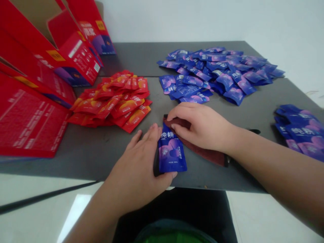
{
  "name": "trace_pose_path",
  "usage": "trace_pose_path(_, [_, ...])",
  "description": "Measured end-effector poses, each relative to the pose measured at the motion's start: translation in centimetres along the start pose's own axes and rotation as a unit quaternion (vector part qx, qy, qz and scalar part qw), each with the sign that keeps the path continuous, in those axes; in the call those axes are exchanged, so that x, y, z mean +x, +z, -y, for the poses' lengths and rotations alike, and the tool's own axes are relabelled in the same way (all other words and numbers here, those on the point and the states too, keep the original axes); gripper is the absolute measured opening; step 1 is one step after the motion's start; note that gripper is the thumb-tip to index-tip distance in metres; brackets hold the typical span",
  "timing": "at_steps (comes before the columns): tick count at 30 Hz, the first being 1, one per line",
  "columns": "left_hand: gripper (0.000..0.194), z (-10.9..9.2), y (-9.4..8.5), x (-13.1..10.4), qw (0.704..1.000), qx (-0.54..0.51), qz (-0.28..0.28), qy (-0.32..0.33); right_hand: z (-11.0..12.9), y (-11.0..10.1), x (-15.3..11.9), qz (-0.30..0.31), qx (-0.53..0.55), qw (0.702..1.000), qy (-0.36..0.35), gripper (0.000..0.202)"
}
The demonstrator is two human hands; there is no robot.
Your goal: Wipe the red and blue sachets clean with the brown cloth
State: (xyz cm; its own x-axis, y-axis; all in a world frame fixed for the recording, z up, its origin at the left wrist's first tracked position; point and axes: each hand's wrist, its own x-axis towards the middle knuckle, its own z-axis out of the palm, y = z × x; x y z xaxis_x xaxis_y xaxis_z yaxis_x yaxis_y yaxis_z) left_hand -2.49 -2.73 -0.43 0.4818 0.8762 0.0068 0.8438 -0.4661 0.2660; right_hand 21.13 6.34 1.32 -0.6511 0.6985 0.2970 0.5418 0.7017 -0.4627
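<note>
A blue pouch (pixel 172 156) with pink and purple print and white lettering lies on the grey table in front of me. My left hand (pixel 141 165) holds it along its left side, fingertips by the upper left edge and thumb at the bottom edge. Pinched in my right hand (pixel 199 125) is a brownish-red cloth (pixel 207 151), pressed over the top of the pouch. Part of that cloth trails right beneath my wrist. The pouch's upper right portion is hidden by the cloth and fingers.
Beyond my hands a big heap of blue pouches (pixel 217 69) covers the back of the grey table (pixel 88 141). Red pouches (pixel 113 99) are piled to the left, beside open red boxes (pixel 30 114). A smaller blue stack (pixel 301 130) lies at the right edge.
</note>
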Motion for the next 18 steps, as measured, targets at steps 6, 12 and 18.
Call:
trace_pose_path(6, [0.100,0.2,0.1,-0.2,1.000,-0.018,-0.013,0.001,1.8,-1.3,-0.5,0.088,0.156,0.984,-0.021,0.032])
trace_pose_path(12, [0.099,0.3,0.3,-0.1,0.999,-0.031,-0.012,0.019,3.7,-1.3,-0.5,0.243,0.231,0.939,-0.075,0.022])
trace_pose_path(18, [0.095,0.2,0.2,-0.2,0.999,-0.040,-0.020,0.014,3.6,-0.6,-0.6,0.203,0.164,0.964,-0.052,0.010])
